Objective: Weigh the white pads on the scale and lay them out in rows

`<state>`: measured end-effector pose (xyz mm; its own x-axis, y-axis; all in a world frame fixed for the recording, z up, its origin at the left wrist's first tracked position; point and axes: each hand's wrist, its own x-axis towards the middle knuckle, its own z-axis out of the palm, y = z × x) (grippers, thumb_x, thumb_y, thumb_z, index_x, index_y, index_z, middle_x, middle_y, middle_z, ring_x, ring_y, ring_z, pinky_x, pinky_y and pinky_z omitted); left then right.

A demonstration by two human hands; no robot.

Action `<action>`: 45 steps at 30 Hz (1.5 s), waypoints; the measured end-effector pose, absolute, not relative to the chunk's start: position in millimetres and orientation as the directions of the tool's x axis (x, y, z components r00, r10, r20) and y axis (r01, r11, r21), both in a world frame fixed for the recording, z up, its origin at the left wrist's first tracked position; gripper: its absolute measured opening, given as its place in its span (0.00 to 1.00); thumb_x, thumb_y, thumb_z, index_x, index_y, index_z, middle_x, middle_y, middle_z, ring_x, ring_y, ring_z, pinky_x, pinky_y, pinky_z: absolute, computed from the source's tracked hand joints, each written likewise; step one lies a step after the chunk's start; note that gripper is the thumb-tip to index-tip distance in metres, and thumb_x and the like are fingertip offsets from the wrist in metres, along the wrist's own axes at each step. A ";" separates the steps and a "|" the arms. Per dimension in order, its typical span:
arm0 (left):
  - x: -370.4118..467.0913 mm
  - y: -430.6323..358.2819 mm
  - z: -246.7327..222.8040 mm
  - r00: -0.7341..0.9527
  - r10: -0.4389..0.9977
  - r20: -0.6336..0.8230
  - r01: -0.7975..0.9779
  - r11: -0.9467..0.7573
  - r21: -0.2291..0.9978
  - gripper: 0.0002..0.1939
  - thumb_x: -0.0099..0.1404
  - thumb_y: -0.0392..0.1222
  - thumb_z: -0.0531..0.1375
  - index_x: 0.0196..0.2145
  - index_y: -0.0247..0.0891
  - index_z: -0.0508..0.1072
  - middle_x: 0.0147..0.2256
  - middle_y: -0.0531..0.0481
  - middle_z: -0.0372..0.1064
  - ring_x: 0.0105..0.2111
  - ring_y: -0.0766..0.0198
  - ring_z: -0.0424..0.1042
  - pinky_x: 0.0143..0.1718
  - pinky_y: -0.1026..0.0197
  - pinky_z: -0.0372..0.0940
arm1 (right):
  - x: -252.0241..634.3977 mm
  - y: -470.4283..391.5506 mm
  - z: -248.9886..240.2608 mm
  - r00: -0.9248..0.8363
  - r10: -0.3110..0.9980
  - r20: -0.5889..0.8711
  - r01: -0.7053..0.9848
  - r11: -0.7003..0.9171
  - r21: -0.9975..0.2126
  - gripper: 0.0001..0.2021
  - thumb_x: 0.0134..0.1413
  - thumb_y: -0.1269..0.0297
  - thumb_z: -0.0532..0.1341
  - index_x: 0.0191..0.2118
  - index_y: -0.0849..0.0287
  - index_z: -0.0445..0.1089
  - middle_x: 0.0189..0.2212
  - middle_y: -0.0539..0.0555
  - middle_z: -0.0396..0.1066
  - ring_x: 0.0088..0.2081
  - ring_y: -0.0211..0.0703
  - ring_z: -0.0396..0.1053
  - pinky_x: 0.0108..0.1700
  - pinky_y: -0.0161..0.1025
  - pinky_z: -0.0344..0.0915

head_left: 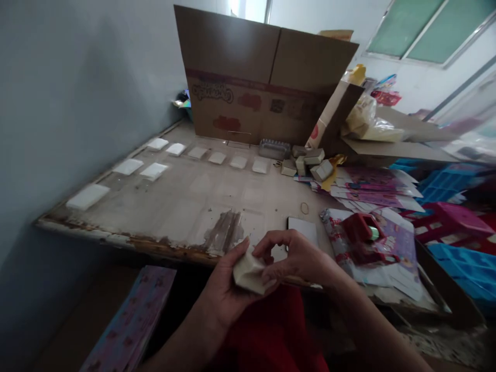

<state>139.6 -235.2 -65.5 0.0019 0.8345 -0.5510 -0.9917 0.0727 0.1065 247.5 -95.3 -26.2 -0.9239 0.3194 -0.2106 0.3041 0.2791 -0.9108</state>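
Observation:
A small cream-coloured block (248, 275), perhaps a bundle of paper pieces, is held just past the table's front edge. My left hand (217, 297) is closed around it from below and the left, thumb along its side. My right hand (296, 256) has its fingers bent and closed at the block's right side; the fingertips touch it. Blur hides the block's details. Similar cream blocks (300, 161) lie in a heap at the back of the table. A flat white piece with a dark edge (304, 230) lies just behind my right hand.
White stacks (88, 197) stand in rows along the table's left and back. A large cardboard box (232, 77) rises behind them. On the right are a red tape dispenser (362, 232), printed cardboard sheets (372, 186) and blue plastic pieces (465, 268). A rubber band (304, 208) lies mid-table.

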 end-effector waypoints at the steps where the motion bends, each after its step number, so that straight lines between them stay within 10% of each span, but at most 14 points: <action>1: 146.3 -233.5 -69.8 0.030 0.831 -0.555 -0.993 0.088 0.078 0.16 0.62 0.44 0.64 0.43 0.30 0.70 0.35 0.43 0.74 0.36 0.55 0.77 0.45 0.49 0.70 | 255.0 -92.9 -30.1 -0.925 0.316 -0.209 0.294 0.250 -0.922 0.18 0.33 0.61 0.76 0.37 0.55 0.79 0.29 0.47 0.74 0.34 0.39 0.69 0.41 0.36 0.64; 12: 189.8 -219.3 -67.7 0.043 0.788 -0.614 -0.984 0.140 0.111 0.19 0.61 0.45 0.65 0.46 0.32 0.69 0.36 0.42 0.76 0.37 0.53 0.77 0.46 0.46 0.70 | 319.8 -73.5 -51.8 -0.917 0.373 -0.139 0.188 0.097 -0.977 0.14 0.46 0.58 0.70 0.39 0.58 0.80 0.33 0.52 0.78 0.35 0.42 0.73 0.39 0.36 0.68; 18: 201.4 -209.4 -67.5 0.004 0.760 -0.650 -0.974 0.149 0.169 0.19 0.61 0.45 0.65 0.47 0.34 0.69 0.38 0.44 0.76 0.38 0.55 0.77 0.48 0.47 0.69 | 331.0 -95.8 -76.5 -0.674 0.728 0.127 0.227 0.368 -0.902 0.09 0.54 0.59 0.64 0.36 0.54 0.80 0.32 0.53 0.79 0.33 0.46 0.75 0.38 0.41 0.70; 26: 203.8 -195.5 -64.6 0.001 0.636 -0.772 -0.984 0.136 0.111 0.20 0.57 0.43 0.68 0.45 0.38 0.68 0.40 0.44 0.73 0.41 0.52 0.76 0.50 0.39 0.67 | 334.5 -44.3 -116.1 -0.304 0.938 0.167 0.368 0.277 -0.888 0.15 0.56 0.54 0.61 0.31 0.60 0.77 0.23 0.51 0.75 0.24 0.42 0.70 0.25 0.35 0.63; 30: 198.2 -193.3 -65.1 0.059 0.596 -0.801 -0.991 0.132 0.025 0.21 0.55 0.41 0.70 0.44 0.40 0.68 0.42 0.42 0.73 0.44 0.50 0.76 0.49 0.36 0.67 | 340.7 0.3 -125.7 -0.268 0.757 0.596 0.646 0.600 -0.471 0.10 0.59 0.59 0.60 0.38 0.58 0.78 0.30 0.54 0.78 0.31 0.44 0.74 0.37 0.38 0.65; 34: 190.4 -193.7 -69.6 0.100 0.575 -0.812 -0.991 0.128 -0.032 0.24 0.54 0.40 0.71 0.46 0.39 0.68 0.45 0.37 0.72 0.45 0.48 0.76 0.49 0.36 0.68 | 341.2 2.4 -139.2 -0.781 0.416 0.465 0.458 0.889 -0.026 0.11 0.62 0.68 0.59 0.48 0.54 0.75 0.42 0.56 0.78 0.42 0.46 0.75 0.46 0.40 0.64; 45: 184.1 -203.4 -73.4 0.222 0.577 -0.786 -0.966 0.241 -0.095 0.26 0.54 0.38 0.70 0.49 0.37 0.68 0.44 0.35 0.74 0.47 0.46 0.75 0.48 0.37 0.69 | 348.1 -9.1 -128.8 -0.728 0.569 0.382 0.546 0.819 -0.178 0.10 0.61 0.61 0.61 0.47 0.54 0.74 0.43 0.55 0.78 0.45 0.50 0.73 0.50 0.48 0.64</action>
